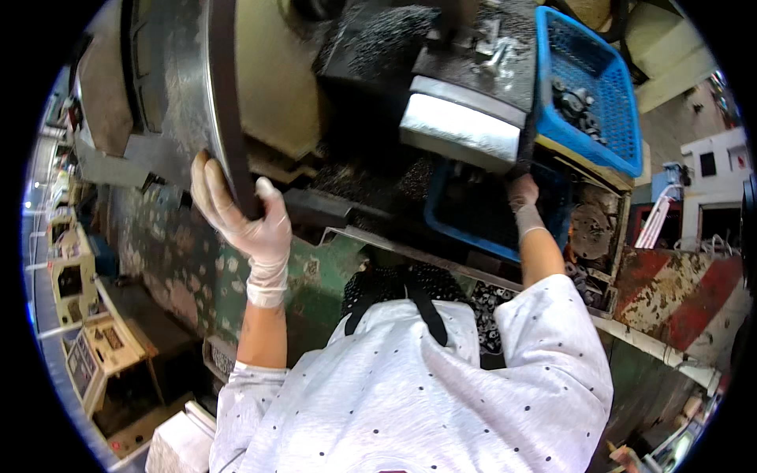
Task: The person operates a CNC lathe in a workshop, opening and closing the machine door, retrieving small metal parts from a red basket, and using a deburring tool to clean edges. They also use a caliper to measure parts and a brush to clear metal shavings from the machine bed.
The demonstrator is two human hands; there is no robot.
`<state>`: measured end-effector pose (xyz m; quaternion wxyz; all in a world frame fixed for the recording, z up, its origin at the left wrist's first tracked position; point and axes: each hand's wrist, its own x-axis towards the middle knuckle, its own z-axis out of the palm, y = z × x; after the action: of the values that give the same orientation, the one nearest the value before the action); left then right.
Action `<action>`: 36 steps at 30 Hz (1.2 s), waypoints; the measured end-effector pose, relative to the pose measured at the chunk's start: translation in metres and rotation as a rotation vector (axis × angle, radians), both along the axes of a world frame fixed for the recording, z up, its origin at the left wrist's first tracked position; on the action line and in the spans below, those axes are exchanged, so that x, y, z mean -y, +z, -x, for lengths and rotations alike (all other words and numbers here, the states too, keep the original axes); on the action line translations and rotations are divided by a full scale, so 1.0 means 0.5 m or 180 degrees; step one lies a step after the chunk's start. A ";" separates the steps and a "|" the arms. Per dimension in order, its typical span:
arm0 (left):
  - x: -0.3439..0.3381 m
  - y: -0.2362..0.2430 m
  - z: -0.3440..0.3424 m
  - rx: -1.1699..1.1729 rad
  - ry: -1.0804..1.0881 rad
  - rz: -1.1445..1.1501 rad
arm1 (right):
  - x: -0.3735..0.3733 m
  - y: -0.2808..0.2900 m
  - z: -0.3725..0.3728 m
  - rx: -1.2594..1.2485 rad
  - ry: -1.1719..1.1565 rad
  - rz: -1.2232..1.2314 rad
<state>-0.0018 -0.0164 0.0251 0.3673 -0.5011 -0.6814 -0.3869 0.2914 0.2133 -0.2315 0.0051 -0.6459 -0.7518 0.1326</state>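
My gloved left hand grips the edge of a dark metal machine panel, thumb on one side and fingers on the other. At the right, my gloved right hand reaches down beside a shiny metal block, over a dark blue crate; its fingertips are hidden in shadow. Metal chips coat the machine bed, and small fittings sit on top near the block.
A bright blue basket holds metal parts at upper right. Small parts lie below the bench. A rusty red-striped plate stands at right, and beige machines are at far left.
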 end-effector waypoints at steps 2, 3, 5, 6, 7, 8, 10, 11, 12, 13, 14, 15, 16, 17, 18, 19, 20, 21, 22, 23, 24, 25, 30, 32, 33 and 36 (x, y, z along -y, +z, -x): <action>-0.003 -0.001 0.002 0.0095 -0.0139 -0.0134 | 0.006 0.050 0.006 -0.0276 -0.0092 0.0320; -0.008 -0.003 0.000 0.0143 -0.0176 -0.0140 | 0.004 0.056 -0.002 -0.0264 -0.0069 0.0299; -0.011 0.000 0.000 0.0119 -0.0181 -0.0152 | 0.003 0.065 0.001 -0.0177 -0.0067 0.0326; -0.011 0.001 -0.003 0.0153 -0.0153 -0.0119 | 0.014 0.075 0.006 -0.0041 -0.0018 0.0118; -0.007 0.001 -0.006 0.0193 -0.0126 -0.0083 | 0.024 0.083 0.012 0.0097 0.0034 -0.0087; -0.005 0.000 -0.005 0.0092 0.0007 -0.0033 | 0.049 0.088 0.025 0.0273 0.0202 -0.0528; -0.006 -0.001 -0.006 0.0111 0.0032 -0.0135 | 0.085 0.090 0.044 0.0437 0.0565 -0.0896; -0.008 -0.002 -0.007 0.0092 0.0027 -0.0197 | 0.092 0.092 0.057 0.0270 0.0676 -0.0446; -0.008 -0.001 -0.009 0.0017 0.0114 -0.0185 | 0.100 0.096 0.070 0.0105 0.0744 0.0014; -0.010 -0.001 -0.009 0.0014 0.0115 -0.0191 | 0.106 0.105 0.086 -0.0220 0.0711 0.0843; -0.010 -0.001 -0.009 0.0011 0.0121 -0.0197 | 0.111 0.102 0.105 -0.0391 0.0562 0.0567; -0.010 -0.003 -0.009 0.0006 0.0132 -0.0213 | 0.114 0.091 0.126 -0.0561 0.0418 0.0279; -0.013 -0.004 -0.009 0.0042 0.0114 -0.0227 | 0.112 0.080 0.144 -0.0729 0.0272 -0.0012; -0.017 -0.006 -0.009 0.0065 0.0076 -0.0264 | 0.105 0.067 0.159 -0.0585 0.0140 -0.0108; -0.016 -0.008 -0.008 0.0076 0.0059 -0.0285 | 0.104 0.064 0.179 -0.0452 0.0027 -0.0186; -0.016 -0.009 -0.006 0.0087 0.0043 -0.0306 | 0.102 0.063 0.194 -0.0319 -0.0086 -0.0265; -0.018 -0.008 -0.006 0.0062 0.0062 -0.0304 | 0.097 0.066 0.200 -0.0398 -0.0143 -0.0258; -0.018 -0.007 -0.007 0.0042 0.0090 -0.0299 | 0.093 0.067 0.208 -0.0331 -0.0231 -0.0075; -0.018 -0.007 -0.008 0.0022 0.0115 -0.0294 | 0.086 0.069 0.215 -0.0264 -0.0322 0.0107; -0.017 -0.008 -0.008 0.0059 0.0109 -0.0287 | 0.082 0.071 0.220 -0.0197 -0.0416 0.0288; -0.015 -0.012 -0.007 0.0102 0.0118 -0.0291 | 0.080 0.088 0.222 -0.0295 -0.0513 0.0606; -0.015 -0.014 -0.005 0.0146 0.0115 -0.0304 | 0.079 0.118 0.219 -0.0392 -0.0620 0.0916; -0.013 -0.006 -0.014 0.0010 0.0189 -0.0294 | 0.108 0.049 0.118 -0.3087 -0.0267 0.0736; -0.009 -0.012 -0.011 0.0030 0.0226 -0.0305 | 0.147 0.121 0.087 -0.3827 -0.1201 0.2423; -0.010 -0.012 -0.010 0.0030 0.0220 -0.0316 | 0.168 0.138 0.075 -0.4520 -0.1560 0.3018; -0.012 -0.014 -0.009 0.0038 0.0203 -0.0350 | 0.222 0.188 0.074 -0.6476 -0.1613 0.4668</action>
<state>0.0026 -0.0104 0.0178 0.4024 -0.4559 -0.6769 -0.4148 0.2545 0.1023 -0.1376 0.2446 -0.2301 -0.0169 0.9418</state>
